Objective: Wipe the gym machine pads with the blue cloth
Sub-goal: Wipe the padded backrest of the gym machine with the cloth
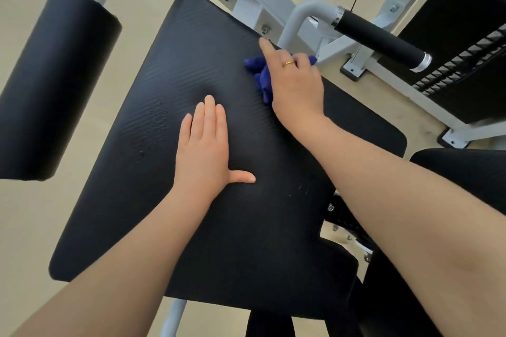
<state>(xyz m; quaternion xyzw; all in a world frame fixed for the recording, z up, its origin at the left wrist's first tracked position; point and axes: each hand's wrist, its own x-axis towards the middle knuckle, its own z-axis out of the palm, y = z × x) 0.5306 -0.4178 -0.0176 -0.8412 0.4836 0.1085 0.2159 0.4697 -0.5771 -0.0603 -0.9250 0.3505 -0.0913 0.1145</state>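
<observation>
Your right hand [297, 87] held the blue cloth [262, 82] bunched under the palm, fingers curled over it and the forefinger stretched out ahead toward the pad's far edge; the cloth lay on the large black pad [191, 68], close to that far right edge, with folds spilling out on the thumb side of the grip. Your left hand [205, 150] lay flat on the same pad, fingers straight and together, thumb out, holding nothing, well nearer to you than the grip.

The risks, as I judged them: the cloth was wadded, so only a small patch met the surface and a stroke could leave strips unwiped; the speckled marks [158, 120] sat on the far side of your left hand from the grip, and could be missed if you kept to the edge; just beyond the grip stood the grey frame [295, 19] and its bolts, where the outstretched forefinger or a loose fold could snag; the roller pad [57, 74], well away from the grip, looked untouched and might be forgotten.
</observation>
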